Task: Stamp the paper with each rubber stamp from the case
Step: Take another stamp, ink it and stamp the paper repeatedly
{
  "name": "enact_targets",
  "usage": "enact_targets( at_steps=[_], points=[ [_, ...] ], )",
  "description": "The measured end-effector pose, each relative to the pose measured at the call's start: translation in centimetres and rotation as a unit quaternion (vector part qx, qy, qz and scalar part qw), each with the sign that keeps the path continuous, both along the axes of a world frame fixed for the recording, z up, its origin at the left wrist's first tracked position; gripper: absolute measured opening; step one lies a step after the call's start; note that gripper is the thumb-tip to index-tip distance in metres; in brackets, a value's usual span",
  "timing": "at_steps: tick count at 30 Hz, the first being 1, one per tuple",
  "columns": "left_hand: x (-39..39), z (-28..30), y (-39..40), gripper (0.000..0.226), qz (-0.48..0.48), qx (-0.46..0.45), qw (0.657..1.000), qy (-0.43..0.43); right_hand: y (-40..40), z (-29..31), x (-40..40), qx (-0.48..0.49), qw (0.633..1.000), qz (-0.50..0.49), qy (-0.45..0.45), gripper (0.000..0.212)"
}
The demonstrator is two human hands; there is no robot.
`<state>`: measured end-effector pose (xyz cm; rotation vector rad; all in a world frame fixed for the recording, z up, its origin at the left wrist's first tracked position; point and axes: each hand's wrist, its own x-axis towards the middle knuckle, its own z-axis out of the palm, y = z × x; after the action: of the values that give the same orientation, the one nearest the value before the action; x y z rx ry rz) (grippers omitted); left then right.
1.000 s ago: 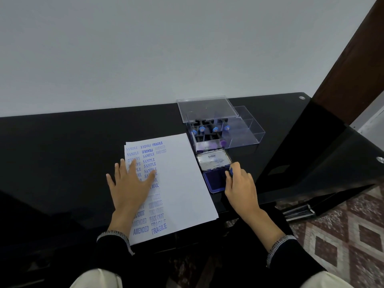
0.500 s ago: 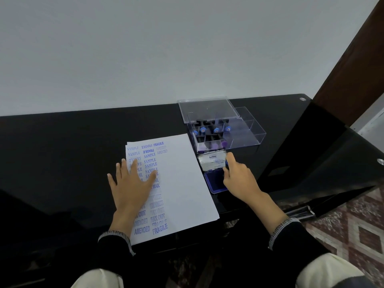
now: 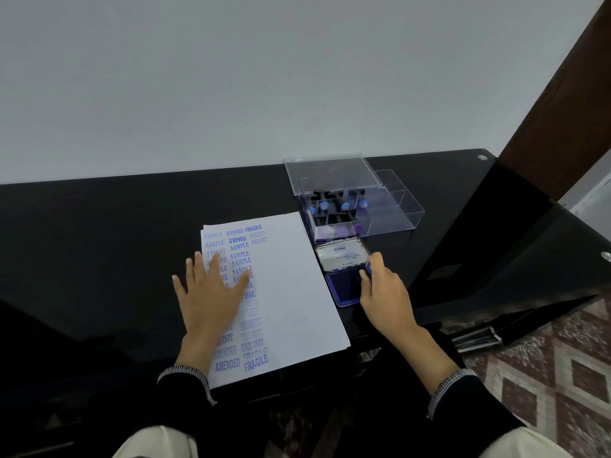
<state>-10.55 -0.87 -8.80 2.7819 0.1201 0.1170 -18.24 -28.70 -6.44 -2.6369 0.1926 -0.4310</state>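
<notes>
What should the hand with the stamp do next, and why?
Probably carry the stamp left and press it on a bare part of the paper. The right hand holds it over the open ink pad, and the left hand lies flat on the sheet, steadying it.

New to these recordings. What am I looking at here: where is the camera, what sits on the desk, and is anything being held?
There is no machine; a person wears one camera on the head, looking down at both hands. The left hand lies flat on the paper, which already carries blue prints such as SAMPLE and FRAGILE. The right hand grips a blue-handled stamp over the open ink pad. Behind it on the black desk stands the clear stamp case with more stamps inside.
</notes>
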Motion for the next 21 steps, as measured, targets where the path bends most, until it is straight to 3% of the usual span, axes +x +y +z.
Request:
enact_targets(
  at_steps=[13, 18, 21],
  points=[
    [0.1, 0.0, -0.1, 0.078, -0.009, -0.024, 0.999, -0.025, 0.1, 2.0, 1.5, -0.033, 0.997, -0.012, 0.064, 0.019],
    [-0.2, -0.3, -0.3, 0.048, -0.086, -0.019, 0.988, -0.128, 4.0, 3.1, 1.8, 0.177, 0.984, -0.003, -0.031, 0.011],
    [-0.4, -0.2, -0.4, 0.039, -0.122, -0.048, 0.984, -0.123, 7.5, 3.1, 3.0, 0.281, 0.958, 0.037, -0.040, 0.010]
  ],
)
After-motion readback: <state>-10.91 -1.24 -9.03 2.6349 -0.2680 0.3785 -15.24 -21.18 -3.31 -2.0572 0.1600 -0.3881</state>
